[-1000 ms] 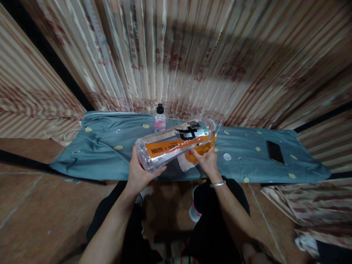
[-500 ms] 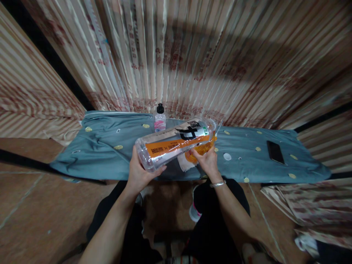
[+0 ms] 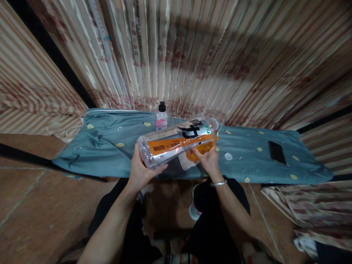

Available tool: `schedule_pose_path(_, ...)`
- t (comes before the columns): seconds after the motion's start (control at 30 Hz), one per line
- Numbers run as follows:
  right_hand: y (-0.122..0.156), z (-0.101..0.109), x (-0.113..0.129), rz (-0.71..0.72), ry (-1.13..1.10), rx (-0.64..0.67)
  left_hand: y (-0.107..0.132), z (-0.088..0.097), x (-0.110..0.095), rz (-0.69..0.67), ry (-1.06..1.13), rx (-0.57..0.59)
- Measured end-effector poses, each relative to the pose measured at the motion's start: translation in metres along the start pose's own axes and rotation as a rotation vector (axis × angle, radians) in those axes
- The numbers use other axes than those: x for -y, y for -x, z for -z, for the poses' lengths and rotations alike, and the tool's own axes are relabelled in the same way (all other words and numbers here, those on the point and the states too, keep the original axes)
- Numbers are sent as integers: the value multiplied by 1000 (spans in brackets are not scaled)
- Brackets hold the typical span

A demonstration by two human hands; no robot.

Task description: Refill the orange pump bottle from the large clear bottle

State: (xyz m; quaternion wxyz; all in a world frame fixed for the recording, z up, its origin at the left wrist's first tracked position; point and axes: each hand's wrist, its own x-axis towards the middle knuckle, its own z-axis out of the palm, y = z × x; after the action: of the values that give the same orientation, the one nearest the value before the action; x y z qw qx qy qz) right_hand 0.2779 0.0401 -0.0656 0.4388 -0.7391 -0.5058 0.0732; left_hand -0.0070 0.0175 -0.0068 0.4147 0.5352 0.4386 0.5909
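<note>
While striped curtains (image 3: 198,47) hang behind, the left hand (image 3: 140,170) has its grip clamped on a large clear bottle (image 3: 177,143) tilted above the teal-covered counter (image 3: 104,135); the right hand (image 3: 209,161) clamps an orange container (image 3: 206,147); a dark phone (image 3: 277,153) lies farther right.

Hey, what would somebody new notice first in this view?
Probably the big clear bottle with an orange label, tilted across the middle, its base in the left hand. Near its other end, the right hand holds an orange object. A small black-capped bottle stands behind, and a dark phone lies far right.
</note>
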Motion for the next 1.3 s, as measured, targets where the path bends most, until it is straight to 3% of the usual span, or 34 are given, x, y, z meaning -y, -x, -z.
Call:
schedule_pose_path(0.4, -1, 3, 2, -11, -1, 23, 0, 0, -6, 4, -2, 7)
schedule_pose_path(1.3, -3, 2, 0, -17, -3, 33, -1, -2, 2, -14, 49, -6)
